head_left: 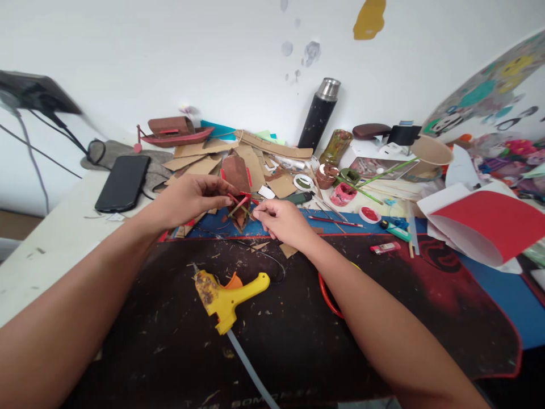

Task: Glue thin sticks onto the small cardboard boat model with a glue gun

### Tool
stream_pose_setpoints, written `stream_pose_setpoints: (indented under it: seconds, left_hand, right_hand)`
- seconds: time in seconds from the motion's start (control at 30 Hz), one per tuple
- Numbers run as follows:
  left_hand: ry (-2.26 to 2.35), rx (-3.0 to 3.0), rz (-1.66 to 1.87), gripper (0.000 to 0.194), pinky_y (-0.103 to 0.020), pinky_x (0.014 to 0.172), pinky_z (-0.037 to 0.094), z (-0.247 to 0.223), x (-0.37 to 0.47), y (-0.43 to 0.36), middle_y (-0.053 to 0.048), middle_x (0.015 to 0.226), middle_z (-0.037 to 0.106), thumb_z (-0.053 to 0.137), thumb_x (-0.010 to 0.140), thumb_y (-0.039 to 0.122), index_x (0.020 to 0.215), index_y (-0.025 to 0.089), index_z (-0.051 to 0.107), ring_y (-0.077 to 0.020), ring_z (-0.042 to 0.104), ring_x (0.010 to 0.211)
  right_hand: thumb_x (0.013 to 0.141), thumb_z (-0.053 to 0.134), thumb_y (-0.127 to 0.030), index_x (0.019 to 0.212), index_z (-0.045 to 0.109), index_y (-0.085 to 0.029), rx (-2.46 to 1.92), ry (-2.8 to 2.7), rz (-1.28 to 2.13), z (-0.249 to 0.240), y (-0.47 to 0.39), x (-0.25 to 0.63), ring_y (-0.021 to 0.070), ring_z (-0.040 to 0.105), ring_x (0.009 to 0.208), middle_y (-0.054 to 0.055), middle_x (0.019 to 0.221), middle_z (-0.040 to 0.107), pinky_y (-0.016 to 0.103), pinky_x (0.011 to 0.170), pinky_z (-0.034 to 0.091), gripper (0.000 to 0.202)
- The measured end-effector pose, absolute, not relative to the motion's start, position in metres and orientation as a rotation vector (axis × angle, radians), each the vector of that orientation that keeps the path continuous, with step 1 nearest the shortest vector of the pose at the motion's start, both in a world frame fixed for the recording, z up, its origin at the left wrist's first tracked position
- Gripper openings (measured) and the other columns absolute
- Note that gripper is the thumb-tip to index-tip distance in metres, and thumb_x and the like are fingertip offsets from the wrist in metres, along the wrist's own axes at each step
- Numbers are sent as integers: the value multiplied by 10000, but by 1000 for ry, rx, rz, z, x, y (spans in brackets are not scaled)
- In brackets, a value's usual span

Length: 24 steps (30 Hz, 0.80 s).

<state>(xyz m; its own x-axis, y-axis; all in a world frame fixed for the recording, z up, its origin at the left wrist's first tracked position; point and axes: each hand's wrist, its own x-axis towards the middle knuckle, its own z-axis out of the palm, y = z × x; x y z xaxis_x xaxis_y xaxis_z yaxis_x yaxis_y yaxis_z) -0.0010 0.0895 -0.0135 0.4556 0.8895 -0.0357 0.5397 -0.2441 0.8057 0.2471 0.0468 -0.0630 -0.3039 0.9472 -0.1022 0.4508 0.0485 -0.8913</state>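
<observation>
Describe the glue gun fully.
The glue gun lies on its side on the dark mat, nozzle toward upper left, handle toward upper right. Yellow, plastic-looking body, brownish stains near the front; orange trigger. A greyish stick extends from its rear. Neither left hand nor right hand touches it.

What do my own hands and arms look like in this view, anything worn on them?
Both the left hand and the right hand are bare, with no gloves. The forearms are uncovered, with no sleeves in view. No watch or bracelet shows on either wrist.
</observation>
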Motion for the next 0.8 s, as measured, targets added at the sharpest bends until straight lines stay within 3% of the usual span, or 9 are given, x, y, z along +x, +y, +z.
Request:
stream_pose_setpoints:
  seconds: [0.8]
  left_hand:
    - [1264, 1915, 640, 377, -333, 831, 573, -13, 6, 87, -45, 875, 821, 756, 760, 543, 924, 211, 827, -231, 721, 822]
  right_hand:
    - [1015, 598, -262, 934, 691, -187, -1408, -1783, 1200, -59, 45, 246, 77, 542, 422, -64, 610, 603, 221, 516, 406, 144]
